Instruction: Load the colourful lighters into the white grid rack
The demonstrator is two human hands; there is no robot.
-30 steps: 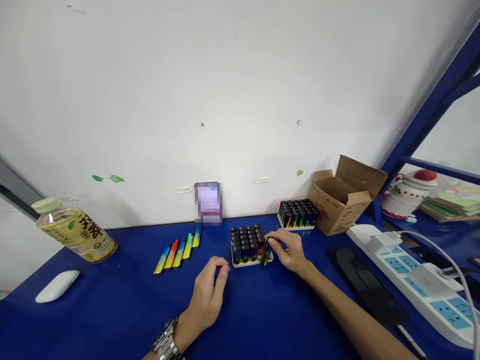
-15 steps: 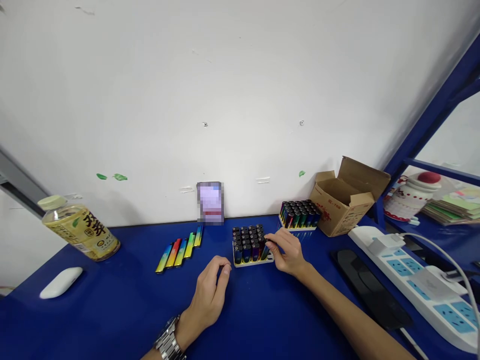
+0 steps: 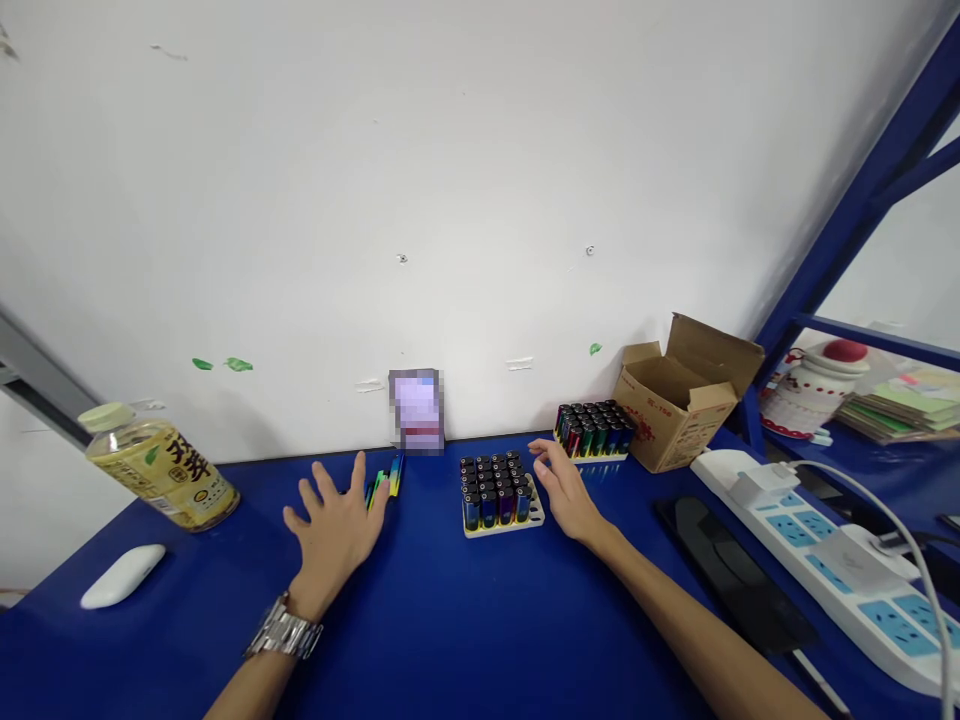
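My left hand (image 3: 336,530) is open with its fingers spread, and it lies over a row of rainbow-coloured lighters (image 3: 385,482) on the blue tabletop (image 3: 420,620). The palm hides most of that row, and I cannot tell whether it touches them. My right hand (image 3: 564,492) holds nothing and rests just right of a cream tray (image 3: 502,529). This tray carries several upright dark lighters (image 3: 491,495) in rows. Beyond my right fingertips stands a second tray of upright lighters (image 3: 594,430).
A cardboard box (image 3: 679,405) stands open at the back right. A power strip (image 3: 817,565) and a black flat object (image 3: 724,570) lie on the right. On the left are a tea bottle (image 3: 161,470) and a white mouse (image 3: 122,577). A blurred card (image 3: 415,412) leans on the wall.
My left hand has moved left and forward, opened, and now covers the coloured lighters. My right hand no longer holds a lighter and has drawn back slightly from the tray.
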